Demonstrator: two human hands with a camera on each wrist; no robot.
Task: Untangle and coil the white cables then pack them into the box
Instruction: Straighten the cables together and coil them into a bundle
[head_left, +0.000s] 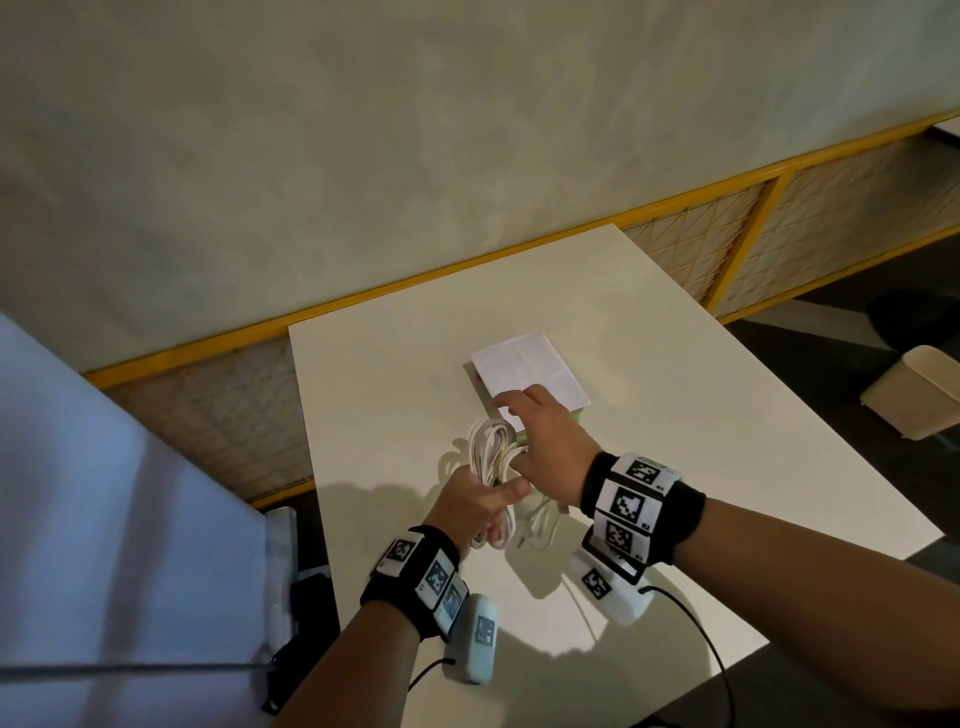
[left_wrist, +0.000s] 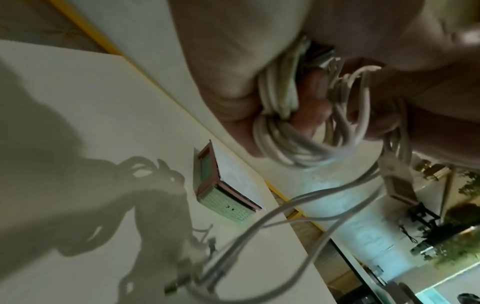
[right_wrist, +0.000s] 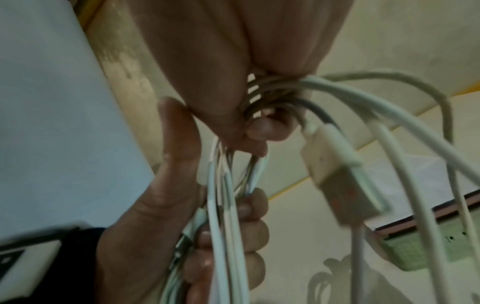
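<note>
Above the white bench (head_left: 675, 415), the left hand (head_left: 475, 506) has its grip clenched round a bundle of white cables (head_left: 493, 457), whose long axis runs from near to far; loose ends dangle below. Just right, the right hand (head_left: 545, 441) grasps the bundle's far loops. Beyond sits the box (left_wrist: 228, 197), green with pink rim, covered by a white sheet with unreadable print; its contents are hidden.

White cables (head_left: 492, 457) gathered into a loose looped bundle, lifted above the middle of the tabletop (head_left: 675, 415), a USB plug (right_wrist: 337, 181) dangling free, box (head_left: 530, 376) just beyond toward the far edge, green with pink rim, covered by a white sheet
</note>
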